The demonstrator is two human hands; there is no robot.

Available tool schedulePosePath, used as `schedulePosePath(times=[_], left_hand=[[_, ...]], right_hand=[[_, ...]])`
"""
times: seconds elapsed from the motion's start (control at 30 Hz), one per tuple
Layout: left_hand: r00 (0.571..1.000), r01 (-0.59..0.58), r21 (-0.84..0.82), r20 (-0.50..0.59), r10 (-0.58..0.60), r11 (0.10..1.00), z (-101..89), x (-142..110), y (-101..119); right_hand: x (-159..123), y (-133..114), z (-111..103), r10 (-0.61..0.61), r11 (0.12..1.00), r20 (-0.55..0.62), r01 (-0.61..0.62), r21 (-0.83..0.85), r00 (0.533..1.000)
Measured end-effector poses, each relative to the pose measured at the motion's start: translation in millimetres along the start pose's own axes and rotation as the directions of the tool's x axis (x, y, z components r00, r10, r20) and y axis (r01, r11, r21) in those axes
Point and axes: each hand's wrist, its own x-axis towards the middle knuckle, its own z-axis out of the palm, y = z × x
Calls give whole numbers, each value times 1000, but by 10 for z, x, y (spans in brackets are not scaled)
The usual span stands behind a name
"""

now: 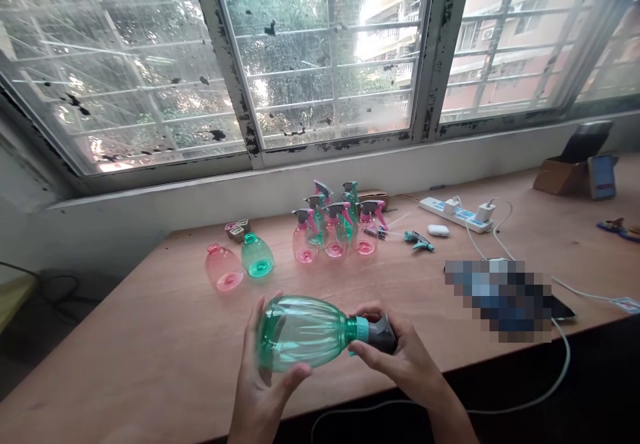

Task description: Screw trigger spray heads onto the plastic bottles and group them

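A clear green spray bottle (pixel 306 334) lies sideways in the air above the table's front edge, between my two hands. My left hand (pixel 267 371) is wrapped round its base, thumb along the near side. At the other end, my right hand (pixel 395 354) grips the grey and teal spray head (pixel 373 333), which sits on the bottle's neck. Beyond them, a pink bottle (pixel 224 269) and a green bottle (pixel 258 257) stand without spray heads. To their right is a group of several pink and green spray bottles (pixel 335 237) with heads on.
A loose teal spray head (pixel 419 241) lies near a white earbud case (pixel 439 231). Farther right are a white power strip (pixel 456 215) with plugged chargers, a blurred-out dark tablet-like device (pixel 563 307), a cardboard box (pixel 560 174) and a phone (pixel 601 177). A white cable (pixel 565 357) hangs over the table's front edge.
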Motion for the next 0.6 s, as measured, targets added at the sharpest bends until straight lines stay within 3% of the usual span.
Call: schedulePosePath(times=[0.1,0.27,0.43,0.6], left_hand=[[999,27,8,-27,-27,1000,-7,28,38],[999,-27,54,-37,29,998,-41,9,50],[1000,-7,67,-18,8,998,-63,-54,45],[999,-32,-37,-37,31,999,-26,-24,50]], right_hand=[[-13,-41,5,-3,999,2,3,-52,1000],[-33,-78,-7,55,997,1,-55,51,998],[-39,-93,-5,46,999,-7,-46,22,999],[-39,-79,6,42,999,6,-42,7,999]])
